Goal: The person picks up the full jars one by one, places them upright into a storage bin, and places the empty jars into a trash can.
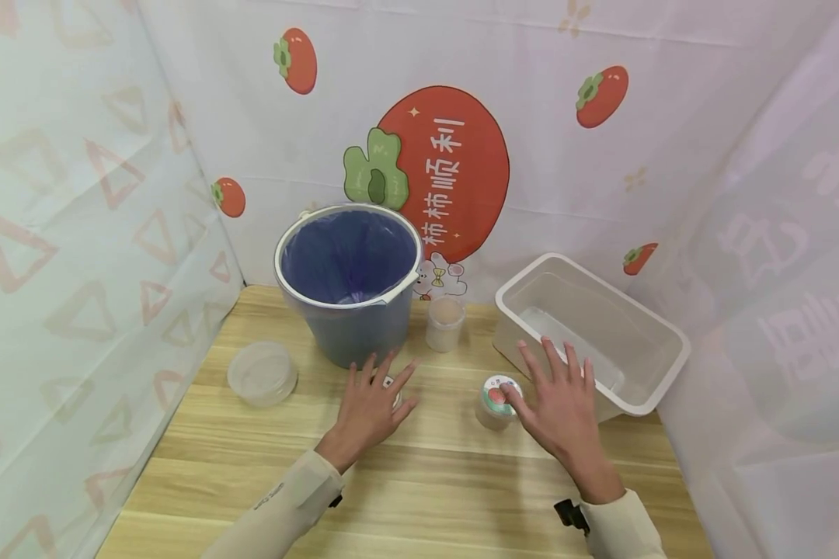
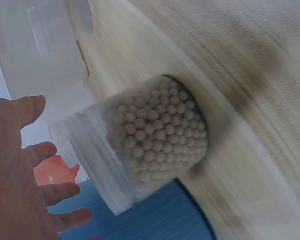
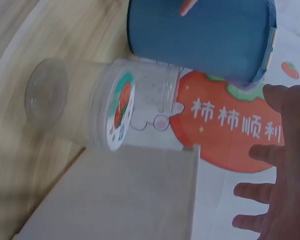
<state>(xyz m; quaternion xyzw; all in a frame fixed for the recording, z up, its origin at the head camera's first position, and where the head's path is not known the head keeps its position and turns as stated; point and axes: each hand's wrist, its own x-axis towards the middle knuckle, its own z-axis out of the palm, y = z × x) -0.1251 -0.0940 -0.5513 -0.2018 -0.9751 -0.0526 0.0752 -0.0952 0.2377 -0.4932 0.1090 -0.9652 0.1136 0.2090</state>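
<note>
Left grip [image 1: 370, 407] and right grip [image 1: 565, 407], spread and empty, hover respectively near a bead-filled jar [image 2: 160, 130] and printed-lid jar [image 1: 495, 404], both upright, presumably for stability.

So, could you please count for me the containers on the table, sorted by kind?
Blue bucket: 1
Rectangular bin: 1
Round clear tub: 1
Jars: 3 (the bead-filled jar, the printed-lid jar, the clear jar beside the bucket)
Total: 6
</note>
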